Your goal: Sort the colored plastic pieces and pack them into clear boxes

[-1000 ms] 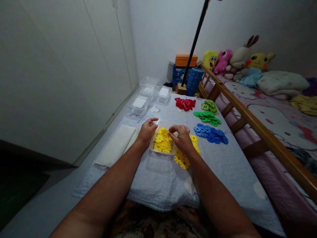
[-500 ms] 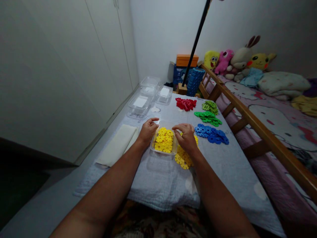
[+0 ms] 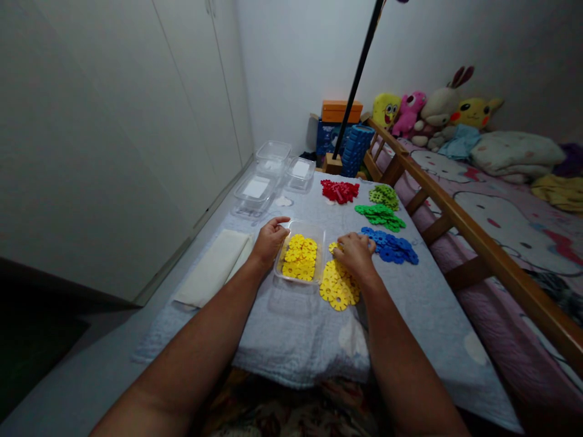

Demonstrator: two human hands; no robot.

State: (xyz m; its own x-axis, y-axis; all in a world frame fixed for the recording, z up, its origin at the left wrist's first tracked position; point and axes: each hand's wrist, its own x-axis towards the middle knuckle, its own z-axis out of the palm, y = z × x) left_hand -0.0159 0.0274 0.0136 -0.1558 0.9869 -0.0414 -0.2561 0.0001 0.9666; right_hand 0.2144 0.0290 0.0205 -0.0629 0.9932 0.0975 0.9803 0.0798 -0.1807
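A clear plastic box [image 3: 299, 281] stands in front of me with several yellow flower-shaped discs [image 3: 299, 258] in it. My left hand [image 3: 271, 241] grips the box's left wall, thumb and fingers at the rim. To the right of the box lies a loose pile of the same yellow discs [image 3: 339, 288]. My right hand [image 3: 356, 252] is over the far end of this pile, fingers curled down onto a disc; its fingertips are partly hidden.
Beyond lie piles of blue discs [image 3: 395, 247], green discs [image 3: 381, 215], light green discs [image 3: 385, 195] and red pieces [image 3: 339, 191]. Clear boxes [image 3: 255, 189] stand at the back left, a folded cream cloth [image 3: 212, 267] at the left. A wooden bed rail [image 3: 437, 209] borders the right side.
My right hand has moved from the box's right rim out to the right, onto the yellow pile. My left hand stays on the box.
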